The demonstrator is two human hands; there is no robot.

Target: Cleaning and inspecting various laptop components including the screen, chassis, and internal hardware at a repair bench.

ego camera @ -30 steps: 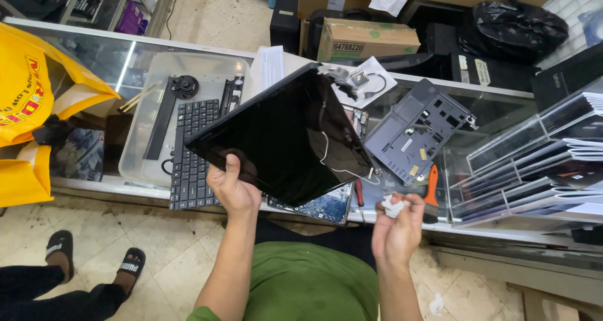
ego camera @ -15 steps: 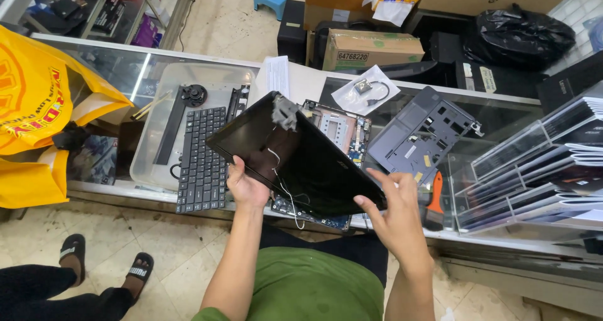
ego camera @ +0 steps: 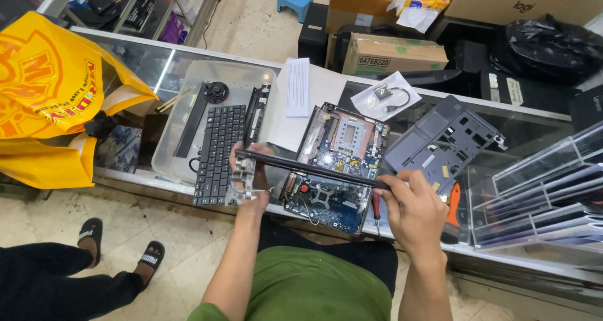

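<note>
Both hands grip a thin black laptop screen panel [ego camera: 314,168], held edge-on above the glass worktop [ego camera: 540,129]. The left hand [ego camera: 248,176] closes on its hinge end, the right hand [ego camera: 411,208] on the other end. Beneath lies an opened laptop base with blue motherboard [ego camera: 336,164]. A loose keyboard [ego camera: 220,151] sits just left, a grey bottom cover [ego camera: 443,142] right.

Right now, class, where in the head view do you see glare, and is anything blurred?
Head view: sharp overall; a bright strip of glare lies on the glass counter top left of the black detached keyboard; the blue exposed circuit board is evenly lit.
</note>
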